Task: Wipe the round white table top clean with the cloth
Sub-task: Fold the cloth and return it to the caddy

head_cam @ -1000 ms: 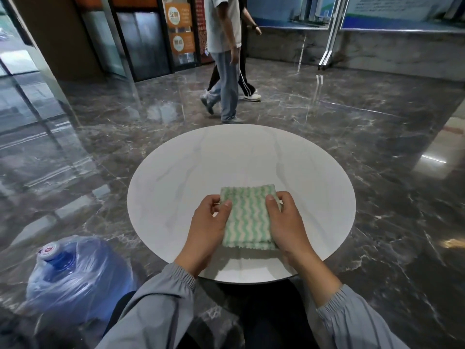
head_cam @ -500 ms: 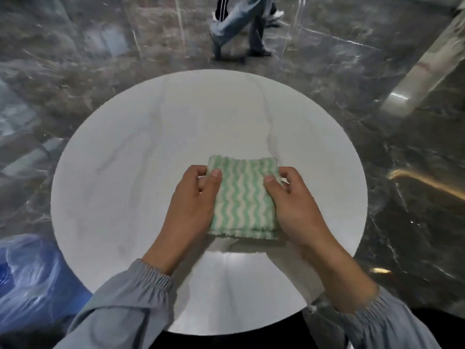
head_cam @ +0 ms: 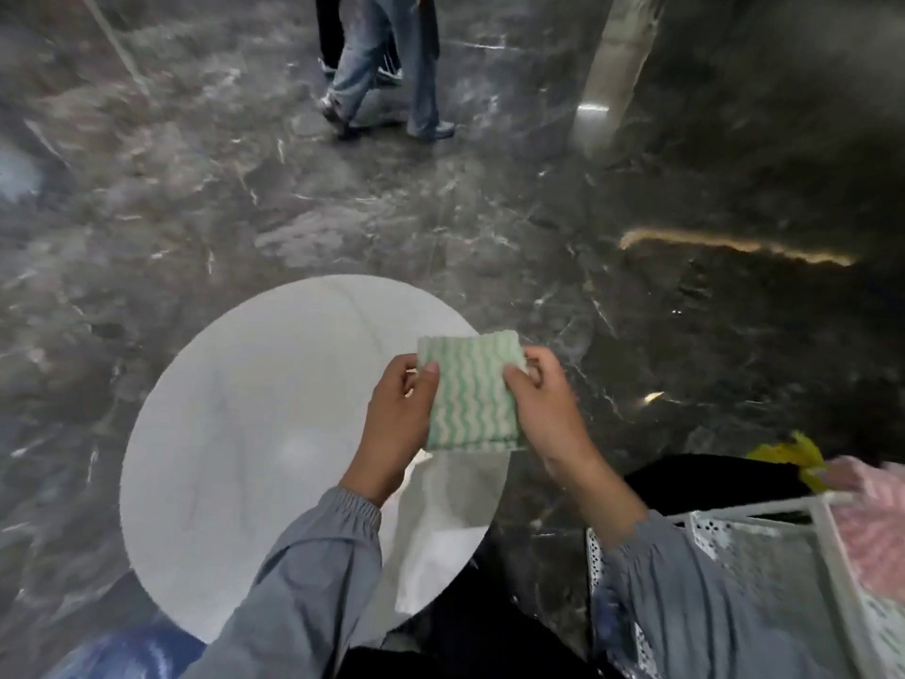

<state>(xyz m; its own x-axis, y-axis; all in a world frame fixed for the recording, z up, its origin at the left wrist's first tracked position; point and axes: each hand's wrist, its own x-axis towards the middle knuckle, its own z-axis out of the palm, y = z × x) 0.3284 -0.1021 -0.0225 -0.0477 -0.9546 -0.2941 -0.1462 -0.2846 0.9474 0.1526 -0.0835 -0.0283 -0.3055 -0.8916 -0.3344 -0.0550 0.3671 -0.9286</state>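
A folded cloth with green and white wavy stripes is held up over the right edge of the round white table top. My left hand pinches its left edge with the thumb on top. My right hand pinches the cloth's right edge the same way. The cloth looks lifted off the table surface. My grey sleeves cover the near part of the table.
Dark marble floor surrounds the table. Two people's legs walk by at the far side. A white perforated basket with pink and yellow items stands at the right. A blue water bottle lies at the bottom left.
The view has swung right and the table now sits lower left. Both hands have carried the cloth from the table's middle toward its right edge. The passers-by have moved on.
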